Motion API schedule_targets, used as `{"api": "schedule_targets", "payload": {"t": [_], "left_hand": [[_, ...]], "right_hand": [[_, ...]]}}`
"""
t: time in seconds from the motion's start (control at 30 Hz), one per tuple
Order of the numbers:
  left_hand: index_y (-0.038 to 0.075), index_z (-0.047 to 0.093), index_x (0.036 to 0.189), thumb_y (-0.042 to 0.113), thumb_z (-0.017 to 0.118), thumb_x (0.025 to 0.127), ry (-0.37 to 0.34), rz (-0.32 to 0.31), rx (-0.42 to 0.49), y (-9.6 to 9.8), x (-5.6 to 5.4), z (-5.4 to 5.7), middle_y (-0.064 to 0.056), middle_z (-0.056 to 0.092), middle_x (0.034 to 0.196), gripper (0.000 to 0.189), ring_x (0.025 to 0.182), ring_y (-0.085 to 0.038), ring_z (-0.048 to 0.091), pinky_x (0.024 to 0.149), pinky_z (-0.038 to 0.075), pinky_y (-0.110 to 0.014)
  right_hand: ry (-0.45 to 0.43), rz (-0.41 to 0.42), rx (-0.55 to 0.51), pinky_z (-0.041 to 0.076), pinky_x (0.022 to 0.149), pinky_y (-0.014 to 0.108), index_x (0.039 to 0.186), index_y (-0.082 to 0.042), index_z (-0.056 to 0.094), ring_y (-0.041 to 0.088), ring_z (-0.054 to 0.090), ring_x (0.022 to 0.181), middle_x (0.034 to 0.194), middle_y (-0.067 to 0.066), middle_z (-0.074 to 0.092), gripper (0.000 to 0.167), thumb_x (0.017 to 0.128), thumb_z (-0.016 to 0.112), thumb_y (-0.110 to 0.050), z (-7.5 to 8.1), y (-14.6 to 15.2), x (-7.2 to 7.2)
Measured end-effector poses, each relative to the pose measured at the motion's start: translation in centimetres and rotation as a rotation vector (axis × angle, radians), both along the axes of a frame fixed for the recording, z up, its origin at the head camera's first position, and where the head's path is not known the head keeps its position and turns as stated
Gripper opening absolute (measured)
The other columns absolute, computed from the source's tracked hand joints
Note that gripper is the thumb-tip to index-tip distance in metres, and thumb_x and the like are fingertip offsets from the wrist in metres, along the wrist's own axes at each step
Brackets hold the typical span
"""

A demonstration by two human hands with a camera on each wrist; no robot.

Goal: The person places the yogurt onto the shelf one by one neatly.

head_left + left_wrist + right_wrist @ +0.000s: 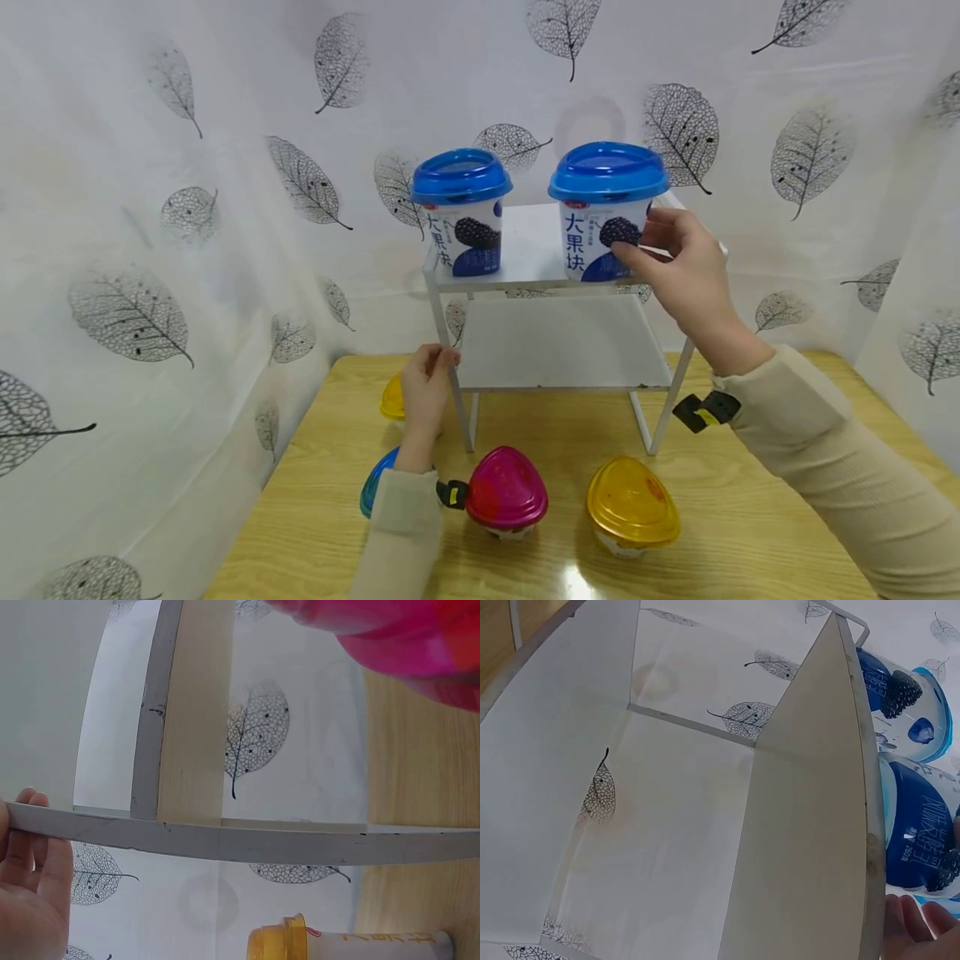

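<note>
On the top shelf of a white two-tier rack (562, 342) stand two fruit yogurt cups with blue lids and blackberry pictures. My right hand (690, 267) grips the right-hand yogurt cup (600, 208), thumb at its front and fingers round its right side. The left-hand yogurt cup (461, 212) stands apart, touched by neither hand. Lower down, my left hand (427, 387) holds the rack's left front leg. In the left wrist view, the fingers (52, 877) and the thumb's edge lie on either side of this leg (225, 841).
Around the rack on the wooden table (315, 467) stand a pink-lidded cup (510, 492), a yellow-lidded cup (633, 504), a blue-lidded cup (375, 483) and another yellow-lidded cup (392, 400), the last two partly behind my left arm. Leaf-printed sheeting (150, 233) encloses the table.
</note>
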State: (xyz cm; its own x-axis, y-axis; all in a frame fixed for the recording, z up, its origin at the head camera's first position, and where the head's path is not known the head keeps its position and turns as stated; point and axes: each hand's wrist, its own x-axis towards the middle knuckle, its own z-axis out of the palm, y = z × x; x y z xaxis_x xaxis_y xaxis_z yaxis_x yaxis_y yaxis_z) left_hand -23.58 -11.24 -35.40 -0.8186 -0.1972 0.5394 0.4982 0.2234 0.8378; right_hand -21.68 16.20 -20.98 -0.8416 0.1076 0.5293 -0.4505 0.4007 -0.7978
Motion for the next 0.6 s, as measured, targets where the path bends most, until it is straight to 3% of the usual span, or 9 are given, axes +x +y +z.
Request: {"api": "schedule_targets", "payload": {"t": [0.3, 0.6], "left_hand": [[-0.008, 0.058, 0.087, 0.012, 0.051, 0.089, -0.040, 0.003, 0.009, 0.1, 0.2, 0.1, -0.020, 0.061, 0.079, 0.021, 0.076, -0.027, 0.058, 0.071, 0.048, -0.031], [-0.009, 0.058, 0.086, 0.009, 0.051, 0.089, -0.021, -0.004, 0.007, 0.1, 0.2, 0.0, -0.020, 0.061, 0.079, 0.019, 0.075, -0.028, 0.058, 0.071, 0.048, -0.031]], "right_hand": [[-0.023, -0.008, 0.023, 0.043, 0.086, 0.030, 0.119, -0.001, 0.047, 0.018, 0.052, 0.098, 0.109, 0.013, 0.055, 0.048, 0.081, 0.065, -0.023, 0.3, -0.7, -0.7], [-0.026, -0.023, 0.055, 0.042, 0.087, 0.030, 0.118, 0.000, 0.048, 0.022, 0.053, 0.100, 0.111, 0.014, 0.055, 0.048, 0.080, 0.066, -0.023, 0.6, -1.4, -1.3]]}}
